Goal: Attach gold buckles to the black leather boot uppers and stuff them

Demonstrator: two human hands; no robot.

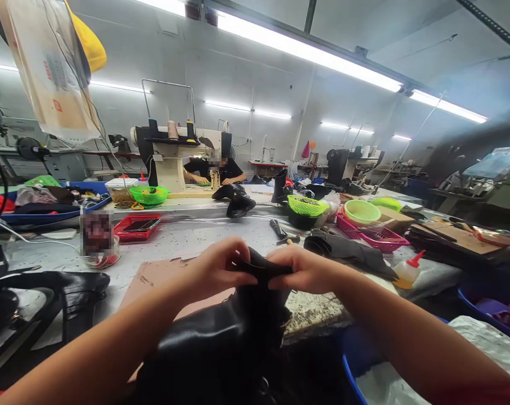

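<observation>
Workshop tabletop (187,236) ahead; both hands, left (216,269) and right (302,270), pinch shut on the boot's (238,332) top edge between them.

The room is bright. Long ceiling lights (309,53) glow white and glare. The picture bends at the edges. The right side looks blurry. Shadows are soft.

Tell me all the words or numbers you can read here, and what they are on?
None can be read.
Hanging bag: red and grey print, too blurred.
Jar on the table: label blurred out.
Black leather piece gripped by the left hand and right hand: no writing.
</observation>
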